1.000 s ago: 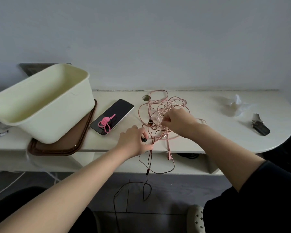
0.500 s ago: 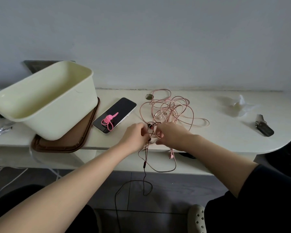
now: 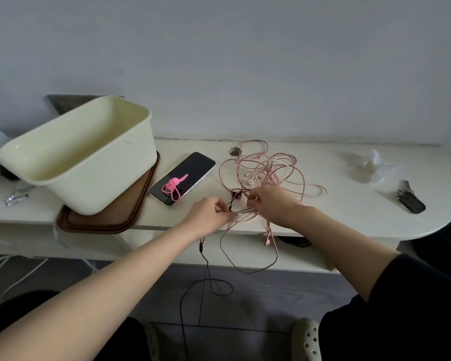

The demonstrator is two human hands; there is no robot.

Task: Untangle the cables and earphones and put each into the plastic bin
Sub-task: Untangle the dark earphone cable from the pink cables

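Left hand [image 3: 209,214] pinching dark earphones [image 3: 237,195] wire at table edge; right hand [image 3: 268,201] gripping pink cable tangle [image 3: 267,171], tangle spreading toward 1 o'clock. Plastic bin [image 3: 94,178] waiting at 10 o'clock. Best easing wire through loosened loops, avoiding yanking.

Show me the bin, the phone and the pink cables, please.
bin [image 3: 102,191]: head view, on its front outer wall.
phone [image 3: 193,165]: head view, on the dark screen.
pink cables [image 3: 265,172]: head view, on the dense middle of the tangle.
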